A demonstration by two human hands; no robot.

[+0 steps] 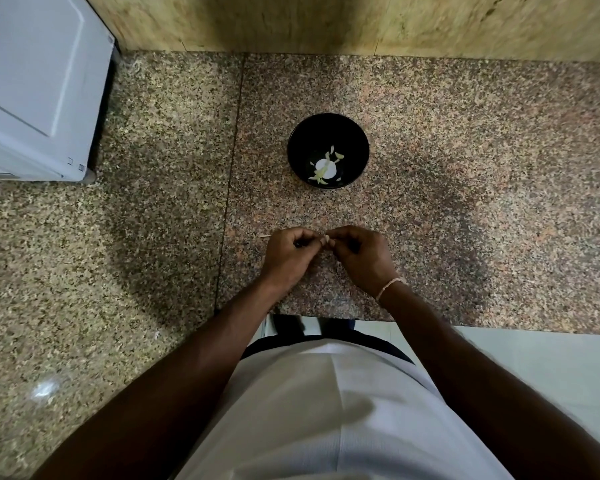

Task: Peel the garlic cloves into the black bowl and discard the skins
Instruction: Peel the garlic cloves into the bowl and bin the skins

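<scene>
A black bowl [327,150] stands on the speckled granite counter [465,209], holding a few pale garlic pieces and bits of skin near its bottom. Just in front of it, my left hand [290,256] and my right hand [361,258] meet fingertip to fingertip over the counter. Between them they pinch a small garlic clove [327,239], mostly hidden by the fingers. A thin pale sliver of skin [269,235] pokes out past the left hand's knuckles.
A white appliance [39,84] occupies the counter's back left corner. A yellowish stone wall [326,22] runs behind the bowl. The counter's front edge [326,318] is close to my body, with a pale floor [551,368] to the right.
</scene>
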